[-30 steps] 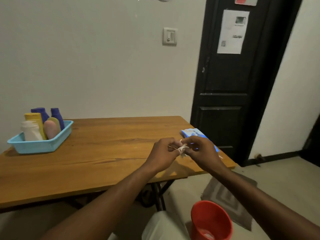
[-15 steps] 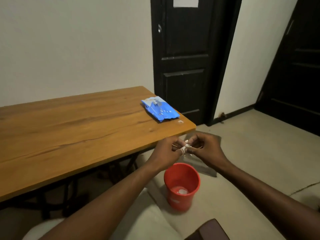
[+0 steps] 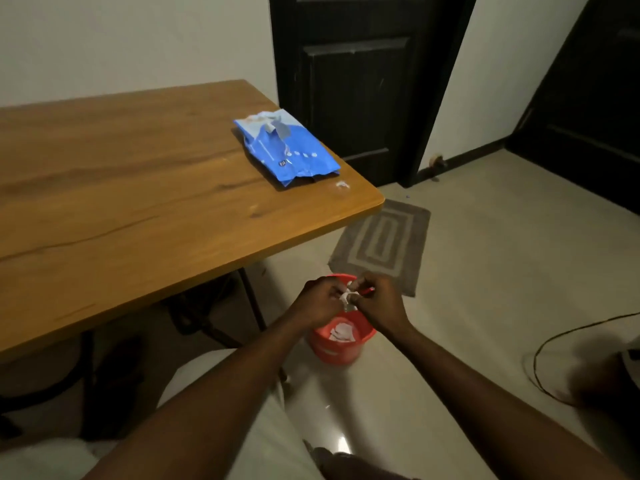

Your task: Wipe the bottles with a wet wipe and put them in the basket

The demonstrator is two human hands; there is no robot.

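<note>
The wooden table [image 3: 121, 188] fills your left side. The blue wipe pack [image 3: 287, 148] lies near its right corner. The red bucket [image 3: 341, 353] stands on the floor beside the table and holds used wipes [image 3: 341, 332]. Your left hand [image 3: 320, 301] and right hand [image 3: 379, 303] meet directly over the bucket. Both sets of fingers are curled and pinch the crumpled wet wipe [image 3: 347, 296] between the fingertips. Half a second ago your hands were clear of the bucket. They now overlap its far rim, and the pinch is unchanged.

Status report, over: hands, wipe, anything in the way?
Left hand and right hand pinch the wipe. Wipe over the red bucket, not yet dropped. Nothing between them.
</note>
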